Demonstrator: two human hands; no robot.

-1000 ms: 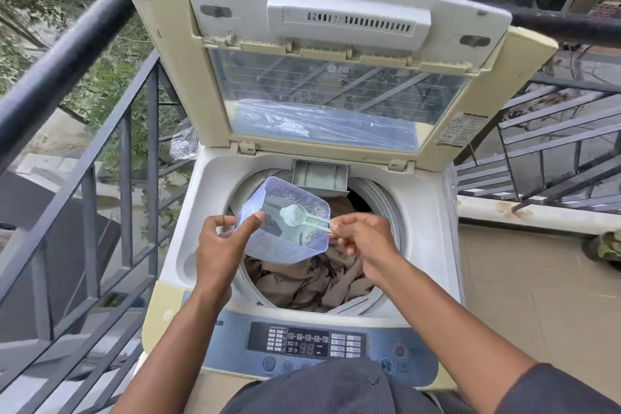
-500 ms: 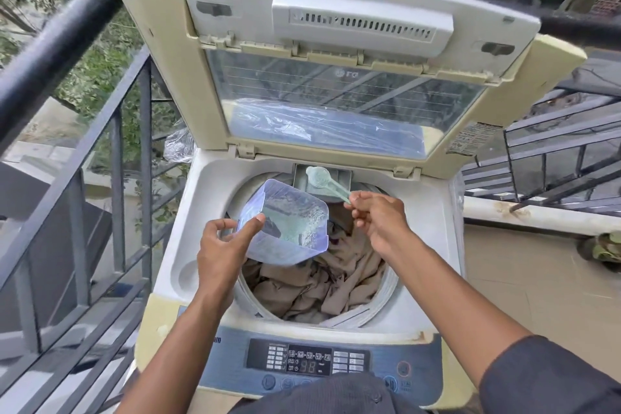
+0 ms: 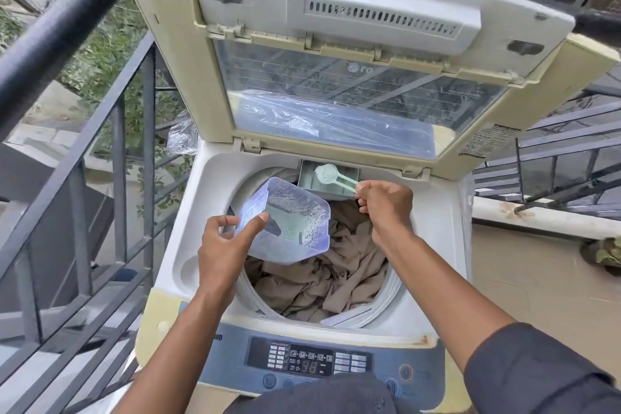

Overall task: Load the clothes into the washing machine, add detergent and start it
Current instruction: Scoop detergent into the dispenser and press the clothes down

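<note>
The right hand [image 3: 386, 203] is pinching the handle of a pale green plastic scoop [image 3: 327, 174], holding its powder-filled bowl over the grey detergent drawer [image 3: 311, 178] at 12 o'clock of the round drum opening. The left hand [image 3: 223, 245] is gripping a clear plastic detergent tub [image 3: 285, 222], tilted, at 10 o'clock over the beige crumpled clothes [image 3: 322, 276] lying inside the white top-loading washing machine [image 3: 433, 282].

A home's outdoor balcony used for laundry: a yellowed white top-loading washing machine [image 3: 336, 158] stands against a dark metal railing [image 3: 84, 151], with a tiled floor [image 3: 537, 279], green trees [image 3: 100, 54] beyond the bars and a potted plant [image 3: 605, 254] nearby
</note>
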